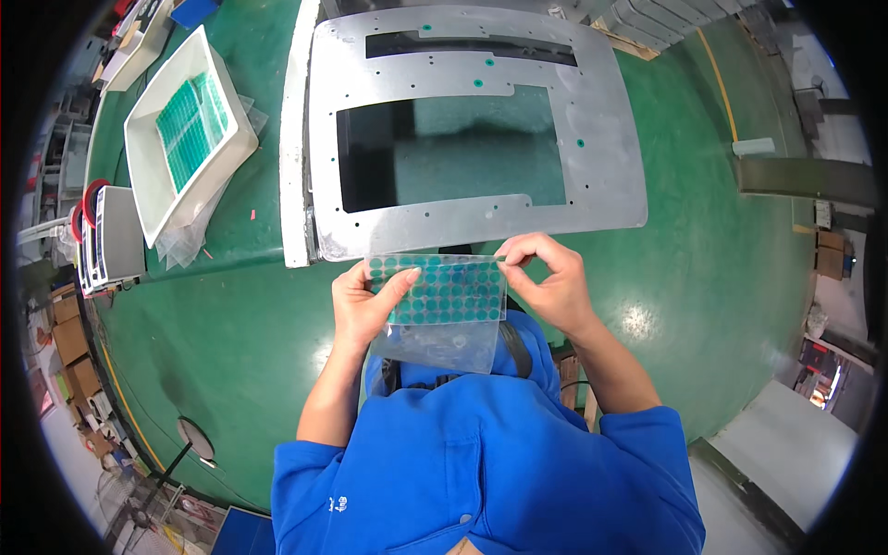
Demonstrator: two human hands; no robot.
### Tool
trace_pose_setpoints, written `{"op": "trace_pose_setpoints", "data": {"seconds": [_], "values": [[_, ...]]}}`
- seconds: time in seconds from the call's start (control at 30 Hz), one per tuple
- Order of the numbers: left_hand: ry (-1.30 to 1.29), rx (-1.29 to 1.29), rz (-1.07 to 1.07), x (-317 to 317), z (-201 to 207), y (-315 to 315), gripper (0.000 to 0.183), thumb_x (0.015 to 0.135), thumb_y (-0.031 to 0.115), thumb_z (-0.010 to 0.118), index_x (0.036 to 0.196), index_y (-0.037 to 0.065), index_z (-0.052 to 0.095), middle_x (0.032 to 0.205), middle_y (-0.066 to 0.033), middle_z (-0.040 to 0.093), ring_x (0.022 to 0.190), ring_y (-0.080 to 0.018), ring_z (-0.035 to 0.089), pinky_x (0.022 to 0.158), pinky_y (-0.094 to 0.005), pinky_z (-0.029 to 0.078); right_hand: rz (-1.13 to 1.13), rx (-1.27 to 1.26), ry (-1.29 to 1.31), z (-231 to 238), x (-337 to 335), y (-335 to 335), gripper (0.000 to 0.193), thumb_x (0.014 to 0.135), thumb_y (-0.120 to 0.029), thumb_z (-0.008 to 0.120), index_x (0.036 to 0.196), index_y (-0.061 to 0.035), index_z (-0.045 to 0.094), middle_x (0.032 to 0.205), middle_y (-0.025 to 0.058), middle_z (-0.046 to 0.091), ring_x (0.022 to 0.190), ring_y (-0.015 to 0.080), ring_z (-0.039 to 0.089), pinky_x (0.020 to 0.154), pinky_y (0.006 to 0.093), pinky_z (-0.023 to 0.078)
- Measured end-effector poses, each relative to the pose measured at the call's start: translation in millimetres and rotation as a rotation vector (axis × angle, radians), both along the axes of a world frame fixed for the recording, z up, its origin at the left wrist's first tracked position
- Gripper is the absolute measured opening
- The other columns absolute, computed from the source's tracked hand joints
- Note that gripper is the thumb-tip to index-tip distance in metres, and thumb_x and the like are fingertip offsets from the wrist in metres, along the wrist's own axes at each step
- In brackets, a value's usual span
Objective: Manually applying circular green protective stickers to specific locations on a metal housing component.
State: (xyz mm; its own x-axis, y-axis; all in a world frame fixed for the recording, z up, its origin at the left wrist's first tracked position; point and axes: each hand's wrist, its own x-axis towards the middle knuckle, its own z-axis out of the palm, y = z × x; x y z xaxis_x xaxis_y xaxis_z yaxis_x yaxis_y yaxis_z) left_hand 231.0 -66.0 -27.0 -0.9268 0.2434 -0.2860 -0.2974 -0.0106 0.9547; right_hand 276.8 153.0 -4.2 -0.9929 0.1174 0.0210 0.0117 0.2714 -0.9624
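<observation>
A clear sheet of round green stickers [453, 294] is held in front of my body, with an unprinted transparent film [439, 344] hanging below it. My left hand [365, 301] grips the sheet's left side, thumb on top. At the upper right corner of the sheet, my right hand [546, 282] pinches with thumb and forefinger; whether a single sticker is between the fingertips is too small to tell. Just beyond lies a grey metal panel [601, 176] with a large rectangular opening, a narrow slot and small holes. A few green dots [478, 83] sit on the panel.
To the left, a white plastic bin [143, 148] holding green sticker sheets [190, 125] stands on a green-topped table [264, 199], with clear film under it. A white box-shaped device [116, 236] and red tape rolls [90, 203] are beside it. A pedestal fan [195, 438] stands lower left.
</observation>
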Motion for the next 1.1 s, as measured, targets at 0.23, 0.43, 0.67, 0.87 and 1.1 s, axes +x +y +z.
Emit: {"op": "trace_pose_setpoints", "data": {"seconds": [0.23,0.43,0.67,0.87,1.1], "values": [[0.017,0.002,-0.041,-9.8,-1.0,0.9,0.010,0.071,0.003,0.067,0.079,-0.001,0.063,0.072,-0.0022,0.062,0.064,-0.0050,0.054,0.058,-0.0187,0.043,0.043,-0.013,-0.079,-6.4,-8.8,6.8,0.011,0.070,0.000,0.061,0.081,-0.0030,0.059,0.076,0.0040,0.061,0.068,0.0110,0.056,0.063,0.0226,0.043],[-0.018,0.001,-0.034,-13.8,-4.4,3.2,0.010,0.072,0.004,0.067,0.080,0.000,0.063,0.071,-0.0011,0.062,0.064,-0.0037,0.053,0.058,-0.0177,0.043,0.057,0.221,0.094,-10.0,-13.8,5.2,0.010,0.071,0.001,0.060,0.079,-0.0037,0.060,0.079,0.0038,0.063,0.070,0.0128,0.057,0.064,0.0244,0.044],[-0.064,0.027,-0.004,-14.5,-6.9,3.6,0.013,0.070,0.004,0.068,0.080,-0.001,0.062,0.074,-0.0051,0.063,0.065,-0.0079,0.056,0.060,-0.0205,0.045,0.037,0.225,0.068,-10.9,-14.3,5.4,0.009,0.069,0.004,0.060,0.074,-0.0016,0.057,0.084,0.0083,0.063,0.076,0.0127,0.057,0.066,0.0236,0.043],[-0.102,0.024,0.111,-14.7,-12.2,2.4,0.012,0.072,0.006,0.067,0.082,0.000,0.063,0.073,-0.0026,0.062,0.064,-0.0051,0.054,0.059,-0.0183,0.043,-0.034,0.336,0.046,-22.1,-35.3,24.4,0.004,0.072,0.002,0.056,0.074,-0.0007,0.056,0.076,0.0050,0.053,0.065,0.0124,0.050,0.061,0.0227,0.041],[-0.118,0.060,0.167,-9.7,-16.2,-7.4,0.014,0.071,0.007,0.069,0.081,0.000,0.062,0.072,-0.0030,0.062,0.063,-0.0050,0.054,0.058,-0.0181,0.042,0.013,0.429,-0.096,-33.4,-49.9,25.2,0.004,0.070,-0.003,0.057,0.073,-0.0061,0.057,0.074,0.0042,0.053,0.070,0.0203,0.050,0.062,0.0313,0.040]]}}
